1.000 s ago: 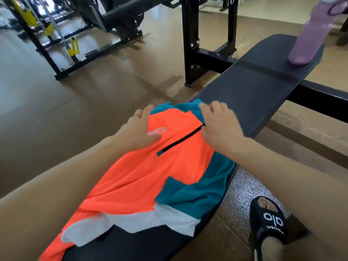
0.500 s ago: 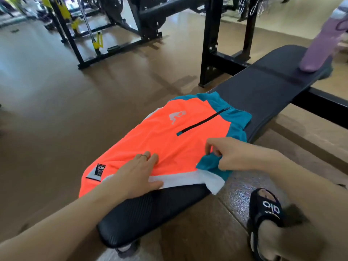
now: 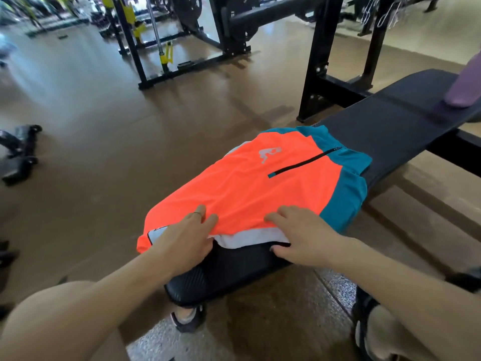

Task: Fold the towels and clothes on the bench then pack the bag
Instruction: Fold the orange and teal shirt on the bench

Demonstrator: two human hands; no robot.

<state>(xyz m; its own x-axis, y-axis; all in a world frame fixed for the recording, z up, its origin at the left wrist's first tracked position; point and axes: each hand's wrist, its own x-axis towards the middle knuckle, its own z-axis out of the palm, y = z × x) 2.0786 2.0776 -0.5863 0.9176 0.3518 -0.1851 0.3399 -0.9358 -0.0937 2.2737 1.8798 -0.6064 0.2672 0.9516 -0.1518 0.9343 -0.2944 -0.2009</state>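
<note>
While a dark wheeled piece of gym gear (image 3: 19, 149) sits on the brown floor (image 3: 104, 142) at the far left, black weight-machine frames (image 3: 182, 45) with yellow parts stand farther back across the room. Nearer the camera, the left hand (image 3: 186, 237) lies palm down on the near left corner of the orange, teal and white sports shirt (image 3: 260, 188), its fingers (image 3: 205, 217) straight and slightly spread on the orange cloth, a ring on one of them. That shirt is laid flat across the near end of the black padded table (image 3: 390, 131), with its short black zip and teal collar toward the far side, a pale runner logo on the chest, and a white hem along the near edge; its left part hangs just past the pad's edge. Just right of the white hem, the right hand (image 3: 305, 237) rests on the shirt's near right part, fingers (image 3: 276, 217) straight and pressing the orange cloth, thumb down along the pad beside the hem. Below, a foot in a dark sandal (image 3: 188, 320) shows under the pad, and another sandalled foot (image 3: 374, 332) stands on the speckled floor strip at the right. At the far right end of the table a purple bottle (image 3: 466, 87) stands, cut off by the frame edge.
</note>
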